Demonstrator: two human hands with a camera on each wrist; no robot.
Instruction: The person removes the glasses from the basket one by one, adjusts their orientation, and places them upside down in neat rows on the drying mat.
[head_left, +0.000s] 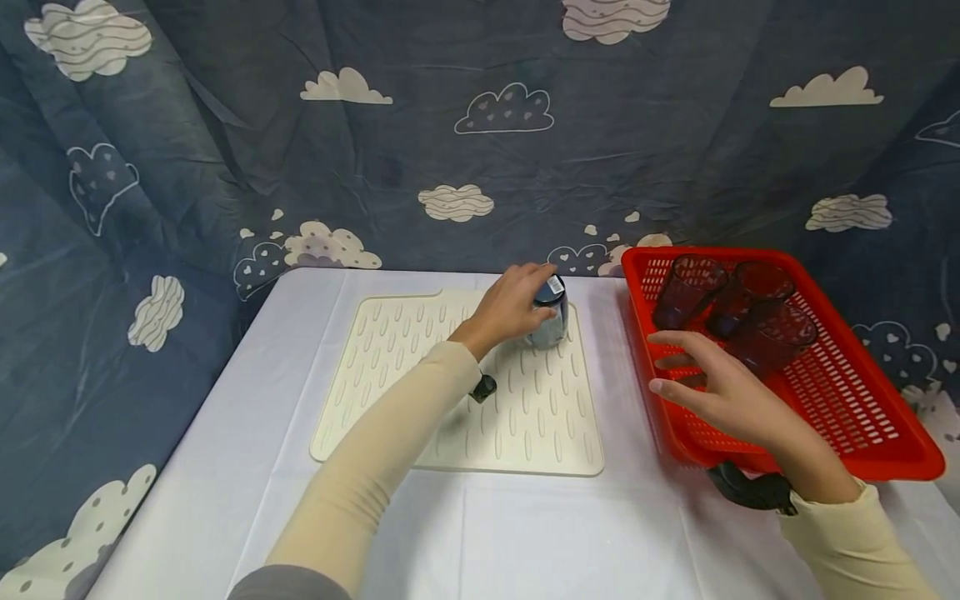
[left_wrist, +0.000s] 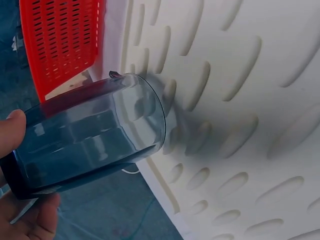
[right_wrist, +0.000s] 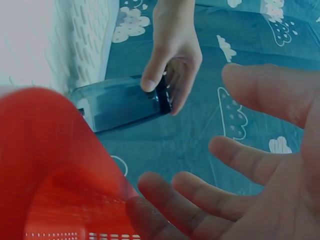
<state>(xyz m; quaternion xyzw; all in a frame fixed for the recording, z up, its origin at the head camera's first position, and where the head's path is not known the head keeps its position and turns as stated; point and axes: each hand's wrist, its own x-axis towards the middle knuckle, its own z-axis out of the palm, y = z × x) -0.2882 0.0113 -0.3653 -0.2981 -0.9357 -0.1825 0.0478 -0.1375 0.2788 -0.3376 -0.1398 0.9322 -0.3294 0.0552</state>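
My left hand [head_left: 504, 307] grips a bluish see-through drinking glass [head_left: 550, 332] by its thick base, thumb on one side and fingers on the other. The glass is upside down, its base with a white sticker facing up. In the left wrist view the rim of the glass [left_wrist: 160, 117] is right at the ribbed cream mat [head_left: 517, 437], near its far right corner. My right hand [head_left: 723, 390] hovers over the near left edge of the red basket [head_left: 870, 421], holding nothing; its fingers are spread and relaxed in the right wrist view.
Inside the basket, toward its far left, stand three dark tinted glasses, a left one [head_left: 684, 292], a back one [head_left: 753, 292] and a front one [head_left: 776, 333]. A white cloth [head_left: 525, 533] covers the table. Behind it hangs a dark blue curtain [head_left: 420, 158] with clouds.
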